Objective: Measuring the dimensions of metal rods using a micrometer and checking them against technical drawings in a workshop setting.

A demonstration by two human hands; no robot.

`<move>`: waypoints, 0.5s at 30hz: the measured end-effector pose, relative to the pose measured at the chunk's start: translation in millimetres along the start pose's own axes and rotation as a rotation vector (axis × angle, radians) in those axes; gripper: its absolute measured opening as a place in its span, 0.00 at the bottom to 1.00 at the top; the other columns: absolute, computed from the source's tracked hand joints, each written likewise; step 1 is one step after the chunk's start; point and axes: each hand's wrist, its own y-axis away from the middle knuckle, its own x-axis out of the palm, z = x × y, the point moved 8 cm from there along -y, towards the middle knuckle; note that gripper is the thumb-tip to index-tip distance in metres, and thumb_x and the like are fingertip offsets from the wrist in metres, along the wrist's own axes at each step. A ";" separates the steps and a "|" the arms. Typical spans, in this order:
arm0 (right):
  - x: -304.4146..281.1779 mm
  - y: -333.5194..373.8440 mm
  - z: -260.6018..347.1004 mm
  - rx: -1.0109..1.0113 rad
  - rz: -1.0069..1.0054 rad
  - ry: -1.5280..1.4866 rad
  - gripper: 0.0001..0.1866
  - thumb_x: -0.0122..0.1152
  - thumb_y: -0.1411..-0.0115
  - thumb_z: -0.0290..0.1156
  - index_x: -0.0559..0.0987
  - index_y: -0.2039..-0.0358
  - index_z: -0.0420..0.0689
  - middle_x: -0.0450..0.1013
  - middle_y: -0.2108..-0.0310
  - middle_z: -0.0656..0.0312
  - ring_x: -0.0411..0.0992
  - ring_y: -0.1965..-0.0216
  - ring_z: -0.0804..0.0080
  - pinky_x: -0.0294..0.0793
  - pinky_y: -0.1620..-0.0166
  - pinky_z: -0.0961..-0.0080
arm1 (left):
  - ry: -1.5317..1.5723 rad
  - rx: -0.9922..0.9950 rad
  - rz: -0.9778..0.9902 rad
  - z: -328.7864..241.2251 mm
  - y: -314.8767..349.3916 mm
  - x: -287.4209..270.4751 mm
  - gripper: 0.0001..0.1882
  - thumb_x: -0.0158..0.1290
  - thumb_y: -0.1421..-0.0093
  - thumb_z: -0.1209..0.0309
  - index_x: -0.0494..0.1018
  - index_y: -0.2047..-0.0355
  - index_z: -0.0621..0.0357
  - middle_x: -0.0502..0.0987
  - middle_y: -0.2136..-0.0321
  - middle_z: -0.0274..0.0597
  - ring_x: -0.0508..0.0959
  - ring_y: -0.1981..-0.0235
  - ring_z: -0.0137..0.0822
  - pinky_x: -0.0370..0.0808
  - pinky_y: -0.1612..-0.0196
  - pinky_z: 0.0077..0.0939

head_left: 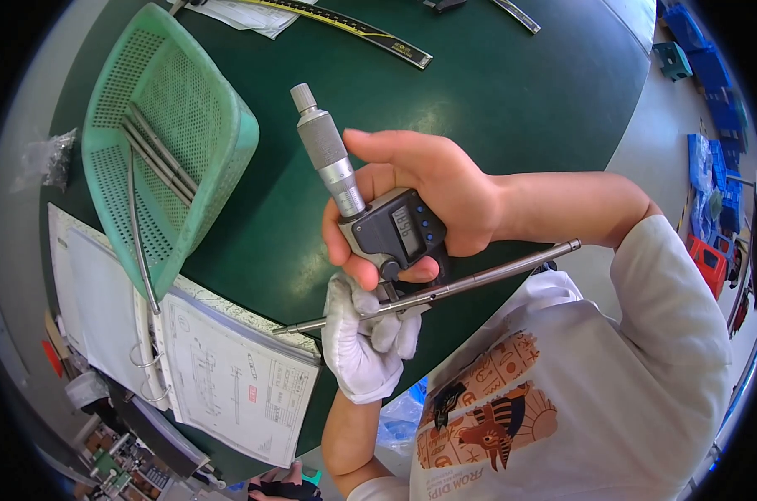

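My right hand (429, 188), bare, grips a digital micrometer (387, 225) with a dark body, a small screen and a knurled metal thimble pointing up and left. My left hand (363, 334), in a white glove, holds a long thin metal rod (462, 284) that runs from lower left to upper right. The rod passes through the micrometer's jaws just below my right thumb. Both hands are over the near edge of a dark green table (495, 92).
A green perforated plastic basket (165, 142) with several more metal rods lies tilted at the left. An open ring binder with a drawing sheet (228, 376) lies below it. A long ruler (370, 33) and papers lie at the far edge. Blue and red crates (713, 67) stand on the floor at right.
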 end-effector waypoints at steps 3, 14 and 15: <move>0.1 -0.2 -0.5 0.015 -0.027 0.021 0.37 0.27 0.46 0.60 0.71 0.71 0.34 0.70 0.80 0.53 0.60 0.92 0.75 0.58 0.89 0.87 | -0.042 -0.079 -0.115 0.8 4.3 -8.4 0.19 0.27 0.38 0.54 0.57 0.80 0.49 0.52 0.95 0.29 0.54 0.96 0.29 0.61 0.88 0.20; -0.1 2.2 0.5 -0.002 -0.033 0.034 0.35 0.30 0.46 0.58 0.71 0.72 0.34 0.71 0.80 0.53 0.60 0.91 0.76 0.58 0.88 0.85 | 0.017 -0.058 -0.108 2.5 1.8 -7.2 0.18 0.30 0.39 0.55 0.59 0.77 0.52 0.65 0.90 0.40 0.51 0.97 0.22 0.56 0.89 0.13; -0.4 1.3 0.2 -0.004 -0.043 0.056 0.35 0.30 0.46 0.58 0.71 0.72 0.34 0.71 0.80 0.53 0.60 0.91 0.76 0.58 0.88 0.86 | 0.144 -0.051 0.012 2.8 1.4 -2.8 0.17 0.30 0.39 0.55 0.59 0.77 0.53 0.69 0.87 0.46 0.49 0.97 0.21 0.54 0.90 0.12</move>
